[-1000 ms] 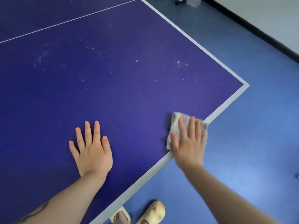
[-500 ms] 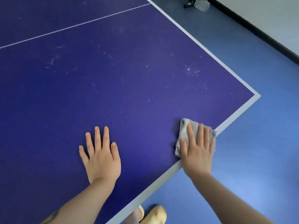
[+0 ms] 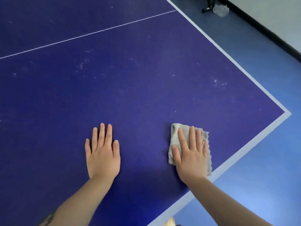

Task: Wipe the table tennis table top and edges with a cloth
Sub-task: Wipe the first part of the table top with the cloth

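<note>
Here the right hand [image 3: 191, 158] presses flat-fingered on the grey cloth [image 3: 175, 136], lower right of the table tennis table [image 3: 130, 95]; left hand [image 3: 102, 154] rests spread. Best press evenly, sweeping toward the white specks [image 3: 219, 83].

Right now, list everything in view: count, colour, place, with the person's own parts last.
dark blue table tennis table top: one, fills most of the view, white speckles across it.
white edge line: one band, along the right edges, meeting at the corner.
thin white centre line: one, crossing the far part.
grey folded cloth: one, flat on the table near the right edge.
blue floor: right of the table.
clear plastic container: one, on the floor, top right.
left hand: flat on the table.
right hand: flat, pressing the cloth.
</note>
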A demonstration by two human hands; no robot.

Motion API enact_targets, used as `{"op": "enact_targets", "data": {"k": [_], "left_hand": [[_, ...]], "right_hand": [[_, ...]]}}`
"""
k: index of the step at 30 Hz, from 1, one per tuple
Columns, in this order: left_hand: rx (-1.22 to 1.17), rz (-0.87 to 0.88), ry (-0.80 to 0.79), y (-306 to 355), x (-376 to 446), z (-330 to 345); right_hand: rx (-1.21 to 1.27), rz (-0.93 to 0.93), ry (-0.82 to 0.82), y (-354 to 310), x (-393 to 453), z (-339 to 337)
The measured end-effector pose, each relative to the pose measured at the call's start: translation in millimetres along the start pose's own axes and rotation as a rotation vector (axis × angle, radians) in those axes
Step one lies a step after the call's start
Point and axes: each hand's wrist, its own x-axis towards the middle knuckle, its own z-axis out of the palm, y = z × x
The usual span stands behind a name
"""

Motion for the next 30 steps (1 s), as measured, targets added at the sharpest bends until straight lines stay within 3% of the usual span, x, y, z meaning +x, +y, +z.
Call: {"op": "enact_targets", "data": {"k": [3,6,9,11,13,17,20,22,27,30], "left_hand": [[0.011,-0.004,-0.005,2.3,3.8,-2.5],[0.030,0.010,0.003,3.0,2.2,-3.7],[0.028,0.008,0.017,-0.1,3.7,0.0],[0.037,0.011,0.032,0.0,3.7,2.9],[0.049,0.010,0.024,-0.4,3.6,4.3],[0.058,0.032,0.028,-3.8,4.9,5.5],[0.066,0.032,0.035,-3.8,4.7,5.5],[0.046,0.015,0.041,-6.2,5.0,6.9],[0.036,0.027,0.034,-6.9,3.7,7.2],[0.032,0.030,0.042,-6.9,4.6,6.3]], "right_hand": [[0.027,-0.260,-0.045,-54.6,-16.2,5.1],[0.012,-0.462,-0.102,-99.2,33.6,0.5],[-0.005,-0.293,-0.157,-85.3,85.1,-3.1],[0.070,-0.087,-0.101,-55.0,89.0,-4.9],[0.062,-0.013,-0.033,-43.0,62.6,-2.3],[0.032,-0.291,-0.032,-95.0,17.1,7.7],[0.035,-0.488,-0.122,-130.5,54.3,-0.7],[0.005,-0.429,-0.159,-118.9,88.4,-3.3],[0.074,0.184,-0.102,-0.6,91.9,-10.8],[0.051,0.223,0.005,-1.3,34.8,-0.8]]}}
